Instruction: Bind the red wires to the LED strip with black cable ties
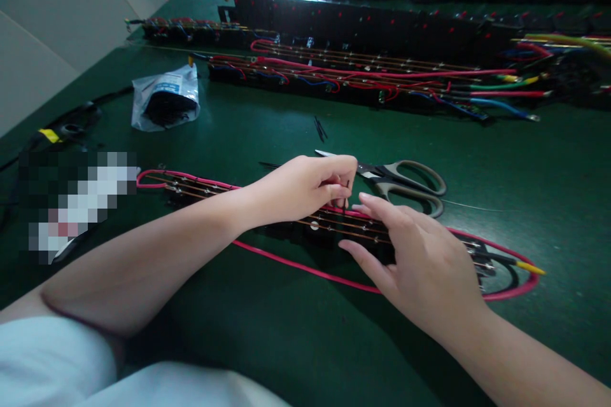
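Observation:
A long black strip assembly (315,227) with copper-coloured rods and a red wire (296,261) lies across the table in front of me. Over its middle, my left hand (327,187) is closed in a pinch on a thin black cable tie (344,205), which runs down to the rods. Close by on the right, my right hand (424,261) hovers over the assembly with thumb and fingers apart, holding nothing visible. Scissors (405,181) with black-and-grey handles lie just behind both hands. A yellow-tipped black lead (529,267) sticks out at the assembly's right end.
A clear plastic bag (167,98) of black pieces lies at the back left, near a black cable (79,117). Several black offcuts (321,129) lie behind the scissors. Further back are wired strips (353,79) and long black modules (372,19). A blurred-out white item (90,203) is at left.

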A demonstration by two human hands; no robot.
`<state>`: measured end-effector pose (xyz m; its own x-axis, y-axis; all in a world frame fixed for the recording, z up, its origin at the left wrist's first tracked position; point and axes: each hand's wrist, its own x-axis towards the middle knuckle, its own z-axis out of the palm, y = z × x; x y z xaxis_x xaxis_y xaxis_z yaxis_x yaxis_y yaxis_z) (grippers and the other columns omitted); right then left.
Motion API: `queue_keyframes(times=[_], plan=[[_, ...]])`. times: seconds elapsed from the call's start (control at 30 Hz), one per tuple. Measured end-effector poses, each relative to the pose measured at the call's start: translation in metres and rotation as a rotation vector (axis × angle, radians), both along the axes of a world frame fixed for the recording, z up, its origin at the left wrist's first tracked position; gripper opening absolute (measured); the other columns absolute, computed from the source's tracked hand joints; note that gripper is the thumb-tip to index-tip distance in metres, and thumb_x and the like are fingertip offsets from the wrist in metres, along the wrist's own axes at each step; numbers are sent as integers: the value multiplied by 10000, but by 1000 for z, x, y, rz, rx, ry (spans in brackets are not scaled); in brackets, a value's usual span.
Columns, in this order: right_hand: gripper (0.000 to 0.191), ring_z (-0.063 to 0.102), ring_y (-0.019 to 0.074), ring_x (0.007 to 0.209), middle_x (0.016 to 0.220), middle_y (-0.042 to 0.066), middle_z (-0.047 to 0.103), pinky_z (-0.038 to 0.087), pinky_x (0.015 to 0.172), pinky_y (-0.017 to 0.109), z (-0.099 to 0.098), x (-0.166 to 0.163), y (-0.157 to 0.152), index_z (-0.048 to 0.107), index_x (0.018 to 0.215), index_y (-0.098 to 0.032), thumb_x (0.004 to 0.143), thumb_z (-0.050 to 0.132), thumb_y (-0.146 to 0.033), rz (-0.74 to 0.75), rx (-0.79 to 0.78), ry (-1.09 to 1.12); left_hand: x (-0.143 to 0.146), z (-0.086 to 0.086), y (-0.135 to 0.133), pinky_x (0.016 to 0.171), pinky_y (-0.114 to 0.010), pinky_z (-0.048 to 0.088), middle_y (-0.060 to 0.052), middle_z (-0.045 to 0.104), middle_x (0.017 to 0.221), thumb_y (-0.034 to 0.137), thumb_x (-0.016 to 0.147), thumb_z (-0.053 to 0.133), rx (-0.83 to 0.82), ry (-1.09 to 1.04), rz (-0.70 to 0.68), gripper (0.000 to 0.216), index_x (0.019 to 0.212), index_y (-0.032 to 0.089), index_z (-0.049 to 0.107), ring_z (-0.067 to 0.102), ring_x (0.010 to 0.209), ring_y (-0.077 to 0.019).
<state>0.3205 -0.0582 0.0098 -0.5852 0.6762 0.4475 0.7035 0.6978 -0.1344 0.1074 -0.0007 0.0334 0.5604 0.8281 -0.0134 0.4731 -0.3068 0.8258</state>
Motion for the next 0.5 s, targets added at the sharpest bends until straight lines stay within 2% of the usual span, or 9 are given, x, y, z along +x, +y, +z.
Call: queue_keyframes(times=[0.17, 0.3, 0.5], plan=[[320, 702, 283, 909, 1030, 147, 754, 524, 729, 396, 2, -2, 2, 602, 1176, -105, 949, 605, -330, 51, 9, -38, 0, -3, 2, 662, -232, 441, 39, 621, 789, 221, 900, 620, -6, -25, 18, 77, 834, 186, 602, 571, 722, -101], [310, 700, 283, 907, 1037, 155, 753, 520, 729, 399, 2, -1, 2, 624, 1149, -88, 941, 617, -318, 68, 16, -29, 0, -3, 4, 614, -225, 442, 35, 606, 749, 275, 871, 659, -103, -72, 3, 105, 872, 175, 626, 560, 681, -100], [312, 691, 272, 918, 1070, 135, 751, 514, 761, 399, 2, 0, 1, 636, 1168, -95, 940, 617, -306, 63, 9, -38, 0, 0, 5, 614, -216, 464, 26, 632, 739, 153, 821, 629, -189, -96, -28, 30, 806, 157, 604, 580, 667, -97]])
